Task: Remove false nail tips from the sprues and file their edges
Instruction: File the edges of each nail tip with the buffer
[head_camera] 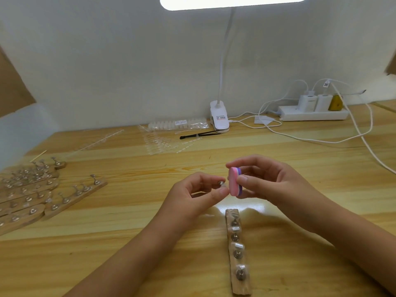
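**Holding buffer block & metal peg above the counter**

Both are bare hands, raised over the wooden counter [128, 243] near its middle, w/ fingertips almost meeting.

Right grip [263, 181]: closed on a pink/purple buffer block [234, 182], thumb on the near side, fingers curled over top & back. Block stands approx. upright, pink face toward the left grip.

Left grip [192, 194]: thumb & forefinger pinch a small metal peg [221, 183], other fingers curled. Peg head sits just beside the block's pink face. Can't tell if a tip is on it, too small & clear to see.

Right below the hands a wooden strip [237, 251] lies on the counter, running toward the person. It carries a row of metal pegs w/ clear nail tips [237, 246] on several.

Far left: a pile of similar peg strips [27, 196], some overlapping, one angled out to the right. A thin wooden stick [38, 156] lies behind them.

Back of counter, centre: clear sprues [165, 142] spread flat, a bag of tips [177, 125] behind them at the wall, a thin black tool [199, 133] just right of those.

Clip lamp [219, 116] stands by the wall, its head lit overhead. Power strip [312, 113] w/ chargers is to the right, white cables trailing over the counter.
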`<action>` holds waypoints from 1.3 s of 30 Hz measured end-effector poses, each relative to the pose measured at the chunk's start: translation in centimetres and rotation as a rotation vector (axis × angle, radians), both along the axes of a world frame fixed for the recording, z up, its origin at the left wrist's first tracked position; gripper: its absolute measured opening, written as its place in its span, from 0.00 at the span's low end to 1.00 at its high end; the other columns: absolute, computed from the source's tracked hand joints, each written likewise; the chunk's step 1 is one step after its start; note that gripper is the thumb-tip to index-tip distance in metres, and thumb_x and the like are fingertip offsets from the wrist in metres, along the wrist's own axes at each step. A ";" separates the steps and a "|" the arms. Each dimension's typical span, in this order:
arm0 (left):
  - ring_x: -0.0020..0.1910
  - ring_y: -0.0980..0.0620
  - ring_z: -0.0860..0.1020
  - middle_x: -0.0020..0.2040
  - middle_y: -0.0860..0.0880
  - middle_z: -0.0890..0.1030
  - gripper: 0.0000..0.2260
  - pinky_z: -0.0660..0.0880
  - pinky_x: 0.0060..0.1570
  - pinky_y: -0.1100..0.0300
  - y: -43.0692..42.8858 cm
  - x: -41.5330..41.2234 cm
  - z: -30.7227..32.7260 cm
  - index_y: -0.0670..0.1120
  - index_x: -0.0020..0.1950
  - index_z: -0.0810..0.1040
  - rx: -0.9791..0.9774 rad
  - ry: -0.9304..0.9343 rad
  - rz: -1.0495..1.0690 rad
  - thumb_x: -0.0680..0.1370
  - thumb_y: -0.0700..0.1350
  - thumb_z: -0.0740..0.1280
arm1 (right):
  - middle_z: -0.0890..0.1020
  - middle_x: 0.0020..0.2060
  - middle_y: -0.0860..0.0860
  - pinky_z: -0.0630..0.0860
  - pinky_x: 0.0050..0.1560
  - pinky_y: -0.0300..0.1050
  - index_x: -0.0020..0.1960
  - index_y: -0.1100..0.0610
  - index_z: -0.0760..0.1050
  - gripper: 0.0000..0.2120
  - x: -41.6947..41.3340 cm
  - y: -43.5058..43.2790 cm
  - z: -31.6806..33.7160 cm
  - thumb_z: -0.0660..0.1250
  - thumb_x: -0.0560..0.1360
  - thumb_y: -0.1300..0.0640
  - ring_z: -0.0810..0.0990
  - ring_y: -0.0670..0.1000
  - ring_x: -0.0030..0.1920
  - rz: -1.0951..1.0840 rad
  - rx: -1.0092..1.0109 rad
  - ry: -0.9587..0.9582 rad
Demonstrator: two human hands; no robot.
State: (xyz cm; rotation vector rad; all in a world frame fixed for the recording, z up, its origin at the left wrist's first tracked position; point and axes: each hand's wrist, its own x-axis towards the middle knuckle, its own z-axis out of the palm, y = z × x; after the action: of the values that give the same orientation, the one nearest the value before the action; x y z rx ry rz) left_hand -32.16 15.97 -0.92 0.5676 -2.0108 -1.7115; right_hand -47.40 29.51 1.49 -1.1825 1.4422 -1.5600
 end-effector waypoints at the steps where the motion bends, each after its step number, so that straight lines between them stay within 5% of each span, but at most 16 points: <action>1: 0.55 0.52 0.82 0.52 0.50 0.85 0.12 0.76 0.45 0.68 0.0 0.0 0.0 0.55 0.51 0.85 0.005 -0.001 0.001 0.69 0.56 0.76 | 0.85 0.48 0.55 0.80 0.49 0.38 0.56 0.52 0.82 0.13 0.0 0.1 0.1 0.70 0.72 0.57 0.85 0.53 0.50 -0.002 -0.011 0.010; 8: 0.55 0.52 0.82 0.52 0.51 0.86 0.15 0.75 0.60 0.55 -0.2 -0.1 -0.2 0.52 0.53 0.85 0.010 -0.004 -0.004 0.69 0.56 0.74 | 0.85 0.48 0.55 0.81 0.48 0.41 0.57 0.57 0.79 0.15 0.1 0.0 -0.1 0.70 0.71 0.59 0.85 0.52 0.50 0.024 0.000 0.037; 18: 0.52 0.56 0.83 0.50 0.51 0.86 0.17 0.75 0.51 0.66 -0.3 -0.1 -0.2 0.50 0.52 0.85 0.065 0.024 0.010 0.66 0.57 0.74 | 0.84 0.48 0.54 0.81 0.49 0.42 0.57 0.58 0.78 0.15 0.2 -0.3 -0.6 0.69 0.70 0.60 0.85 0.53 0.51 -0.038 -0.083 -0.040; 36: 0.56 0.53 0.81 0.53 0.51 0.85 0.14 0.74 0.60 0.55 -0.2 -0.1 -0.3 0.52 0.53 0.85 0.062 -0.015 0.019 0.70 0.55 0.75 | 0.85 0.49 0.54 0.82 0.50 0.43 0.55 0.59 0.79 0.15 0.7 -0.6 -0.8 0.71 0.69 0.59 0.86 0.55 0.49 -0.033 -0.034 -0.039; 39: 0.54 0.56 0.82 0.52 0.51 0.86 0.15 0.73 0.55 0.61 -0.3 -0.2 -0.3 0.51 0.52 0.85 0.114 0.019 0.026 0.69 0.55 0.77 | 0.85 0.47 0.53 0.82 0.50 0.44 0.55 0.60 0.77 0.15 0.8 -0.7 -0.9 0.71 0.69 0.60 0.85 0.55 0.49 -0.085 -0.113 -0.068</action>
State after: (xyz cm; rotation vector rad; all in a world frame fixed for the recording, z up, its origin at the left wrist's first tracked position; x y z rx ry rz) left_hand -32.38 15.70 -1.22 0.6106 -1.8938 -1.8175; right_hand -46.56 28.77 0.55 -1.1334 1.3921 -1.7433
